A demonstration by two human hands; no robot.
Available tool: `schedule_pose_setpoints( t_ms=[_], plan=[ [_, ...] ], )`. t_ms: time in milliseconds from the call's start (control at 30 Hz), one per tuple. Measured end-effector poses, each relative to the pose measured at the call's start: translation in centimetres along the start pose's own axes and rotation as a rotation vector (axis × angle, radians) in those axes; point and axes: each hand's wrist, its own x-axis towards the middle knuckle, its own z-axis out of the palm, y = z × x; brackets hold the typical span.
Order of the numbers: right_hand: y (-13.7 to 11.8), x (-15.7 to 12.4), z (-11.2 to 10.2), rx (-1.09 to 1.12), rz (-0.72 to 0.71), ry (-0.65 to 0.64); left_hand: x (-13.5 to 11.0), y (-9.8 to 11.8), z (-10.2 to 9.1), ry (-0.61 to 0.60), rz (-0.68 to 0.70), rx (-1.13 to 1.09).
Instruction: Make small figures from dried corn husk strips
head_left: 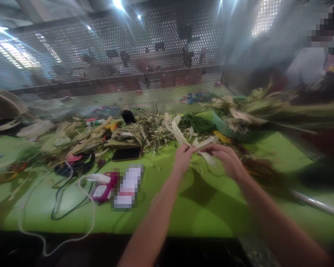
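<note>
"Green table [211, 220] before us: why our basket [224, 128] at one o'clock?"

"Likely for easy reach. Our left hand [182, 158] and right hand [227, 157] pinch pale husk strips [179, 130] at twelve o'clock."

"Why both?"

"Presumably such thin strips need steadying from either side."

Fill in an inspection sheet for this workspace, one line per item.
Surface: green tabletop, bare in front of the hands, with small scraps there.
Work items: pale husk-like strips, held above the table.
Clutter: dried plant pile, green basket, black phone-like device, purple item, pixelated pale object.
Hands: left hand and right hand meet at the strips, fingertips pinching them.
Cables: white cable loops past the front edge; dark cable lies on the table.
Surroundings: perforated panel behind, bright lights overhead; right side blurred.
</note>
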Motion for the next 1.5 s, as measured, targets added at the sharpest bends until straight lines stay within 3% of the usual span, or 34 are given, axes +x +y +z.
schedule_pose_setpoints(
  t_ms=[100,233,333,567,733,967,1133,1267,1400,1500],
  plan=[
    [0.5,0.1,0.0,-0.038,-0.028,-0.004,0.0,0.2,-0.2,-0.070,0.044,0.117],
    [1.1,0.2,0.0,-0.217,-0.178,0.132,0.0,0.1,-0.2,-0.247,0.119,0.228],
    [1.5,0.3,-0.2,-0.316,-0.282,0.222,0.0,-0.3,0.1,-0.311,0.156,0.263],
    [2.2,0.5,0.2,-0.248,-0.222,0.352,-1.0,0.1,0.4,-0.403,0.177,0.166],
    [2.2,0.5,0.7,-0.148,-0.123,0.367,-1.0,0.0,0.7,-0.352,0.197,0.165],
    [1.7,0.5,1.1,-0.061,-0.008,0.412,-0.9,0.5,0.4,-0.182,0.178,0.085],
    [2.0,0.4,1.6,0.028,0.174,0.219,-0.8,0.9,0.0,-0.087,0.135,-0.082],
    [2.3,0.5,1.8,0.123,0.352,0.090,-0.8,1.0,-0.1,-0.098,0.100,-0.185],
    [3.3,0.7,1.6,0.402,0.348,0.200,-0.8,1.0,0.0,-0.163,0.057,-0.182],
    [3.9,0.9,1.3,0.427,0.258,0.298,-0.5,0.7,0.0,-0.156,0.024,-0.115]
  ],
)
